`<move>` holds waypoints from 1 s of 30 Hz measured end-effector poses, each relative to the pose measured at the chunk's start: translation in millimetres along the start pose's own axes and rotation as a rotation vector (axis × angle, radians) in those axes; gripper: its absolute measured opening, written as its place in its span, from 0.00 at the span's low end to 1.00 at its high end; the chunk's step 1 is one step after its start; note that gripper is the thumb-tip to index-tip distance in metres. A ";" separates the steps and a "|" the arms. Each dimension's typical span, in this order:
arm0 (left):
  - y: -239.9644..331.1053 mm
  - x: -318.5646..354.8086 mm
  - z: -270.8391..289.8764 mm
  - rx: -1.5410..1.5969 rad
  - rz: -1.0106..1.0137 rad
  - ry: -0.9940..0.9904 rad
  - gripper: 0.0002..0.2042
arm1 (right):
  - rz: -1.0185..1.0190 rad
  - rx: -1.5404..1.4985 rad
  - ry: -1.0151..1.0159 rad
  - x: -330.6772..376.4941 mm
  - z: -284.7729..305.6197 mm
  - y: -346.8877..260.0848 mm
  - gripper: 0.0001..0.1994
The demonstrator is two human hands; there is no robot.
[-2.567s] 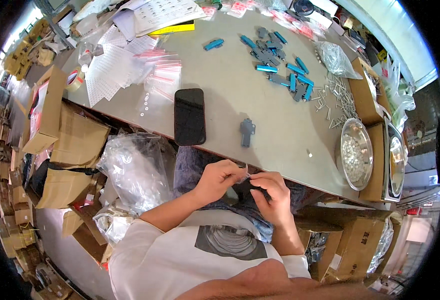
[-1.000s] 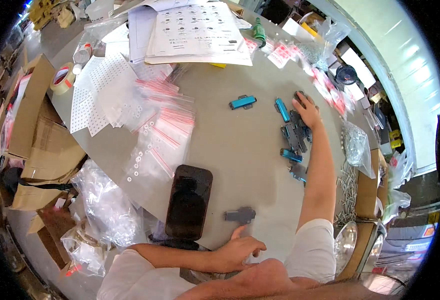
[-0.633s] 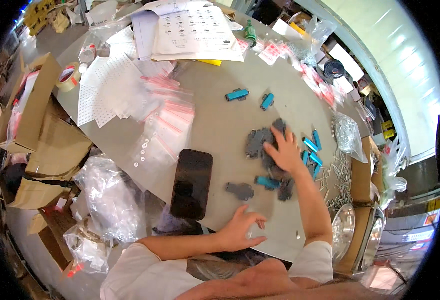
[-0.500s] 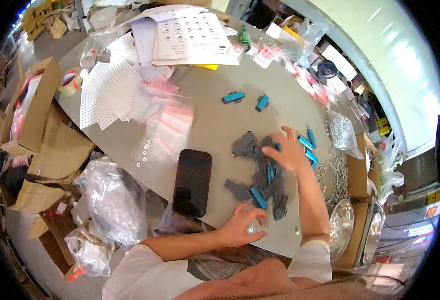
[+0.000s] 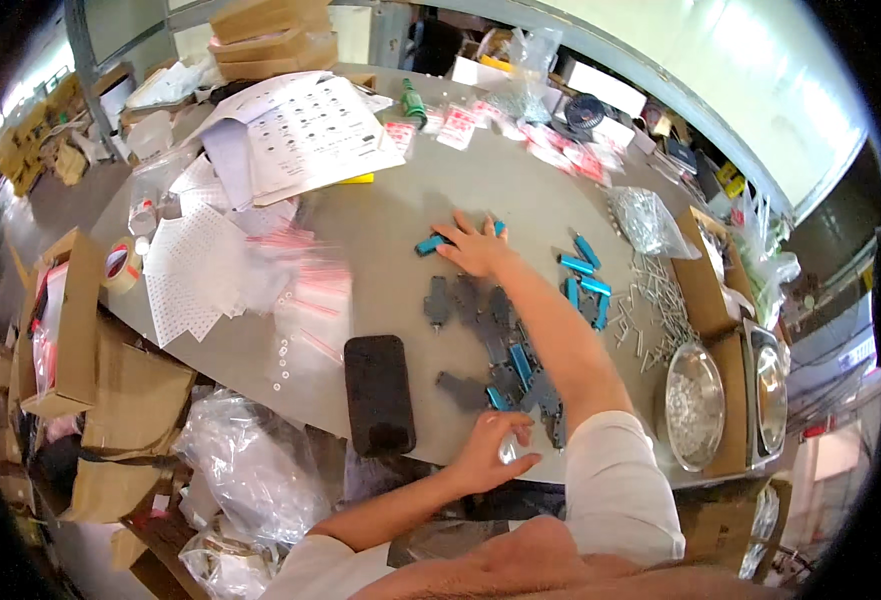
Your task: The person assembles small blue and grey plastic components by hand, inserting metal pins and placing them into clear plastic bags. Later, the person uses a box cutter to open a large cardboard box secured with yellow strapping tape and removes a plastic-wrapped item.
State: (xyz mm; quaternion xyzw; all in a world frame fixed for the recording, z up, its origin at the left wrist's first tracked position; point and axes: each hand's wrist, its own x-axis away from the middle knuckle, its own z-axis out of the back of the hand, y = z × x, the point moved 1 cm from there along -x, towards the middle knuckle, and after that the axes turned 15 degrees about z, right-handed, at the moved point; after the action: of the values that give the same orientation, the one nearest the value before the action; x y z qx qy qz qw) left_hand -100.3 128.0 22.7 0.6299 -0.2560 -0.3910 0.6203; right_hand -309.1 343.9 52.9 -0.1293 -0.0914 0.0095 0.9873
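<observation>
My right hand [image 5: 475,247] reaches out over the table with its fingers spread. Under and beside its fingertips lie a blue piece with dark ends [image 5: 430,243] and another blue piece [image 5: 499,228], partly covered. Close to my body, my left hand [image 5: 488,452] is curled, and a small clear shiny thing [image 5: 507,447] shows between thumb and fingers; its kind cannot be made out. Just beyond the left hand is a loose pile of dark grey flat parts [image 5: 490,335], with a blue piece [image 5: 520,366] among them. My right forearm passes over part of this pile.
Several blue cylinders [image 5: 576,264] lie right of my forearm, near scattered metal screws [image 5: 665,300]. A metal bowl [image 5: 693,405] stands at the right edge. On the left are a black phone [image 5: 379,395], small plastic bags [image 5: 315,300] and printed sheets [image 5: 320,135].
My right hand has moved from the grey pile to the two blue pieces farther away, its fingers spreading over them. The left hand stays near the pile. The whole view has shifted.
</observation>
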 end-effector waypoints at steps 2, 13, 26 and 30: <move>0.0 -1.7 0.8 -0.091 -0.031 0.013 0.24 | -0.023 -0.052 -0.071 32.9 2.7 0.5 0.27; 1.6 -2.7 -7.3 -0.073 0.036 0.022 0.24 | -0.403 -0.012 0.378 139.8 10.5 169.9 0.29; -6.9 -1.2 -11.1 0.161 0.100 -0.021 0.23 | -0.186 0.024 0.544 211.6 -45.1 23.0 0.24; 0.5 10.2 -5.4 0.171 0.114 -0.051 0.24 | 0.280 -0.393 0.711 292.1 -6.9 -53.2 0.14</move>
State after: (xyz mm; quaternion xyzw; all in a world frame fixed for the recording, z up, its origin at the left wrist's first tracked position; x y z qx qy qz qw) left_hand -90.1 122.9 21.1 0.6550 -0.3396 -0.3477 0.5786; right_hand -21.0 303.1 112.1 -0.3212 0.2730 0.0805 0.9032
